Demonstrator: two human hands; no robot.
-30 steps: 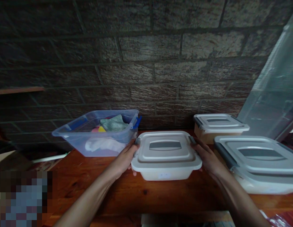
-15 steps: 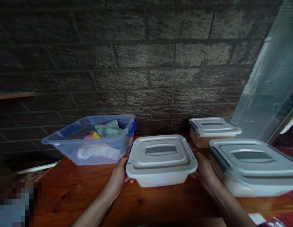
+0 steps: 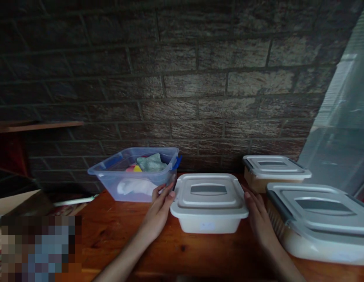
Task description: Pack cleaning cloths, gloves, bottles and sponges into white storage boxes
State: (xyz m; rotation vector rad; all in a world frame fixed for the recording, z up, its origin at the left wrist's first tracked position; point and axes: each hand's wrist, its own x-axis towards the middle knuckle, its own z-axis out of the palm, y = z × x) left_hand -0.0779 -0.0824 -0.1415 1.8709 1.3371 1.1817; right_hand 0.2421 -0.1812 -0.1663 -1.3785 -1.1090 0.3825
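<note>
A white storage box (image 3: 209, 225) with a snapped-looking pale lid (image 3: 209, 201) and a grey inset stands on the wooden table in the middle of the view. My left hand (image 3: 161, 207) is at its left end, thumb at the lid's edge and fingers stretched out beside the box. Along the opposite end lies my right hand (image 3: 256, 211), its fingers extended and close to the lid's rim. Neither hand is wrapped round the box. The far fingertips of the right hand are partly hidden by the lid.
Left of the box, a clear bluish plastic bin (image 3: 107, 184) holds cloths, among them a grey-green cloth (image 3: 152, 162). To the right sit a larger lidded box (image 3: 323, 231) and a smaller lidded box (image 3: 273, 172). A brick wall (image 3: 182, 105) rises behind the table (image 3: 170, 254).
My fingers have come up from beneath the box's ends and straightened along its sides. The box rests on the table. The whole view has shifted, with things appearing farther right.
</note>
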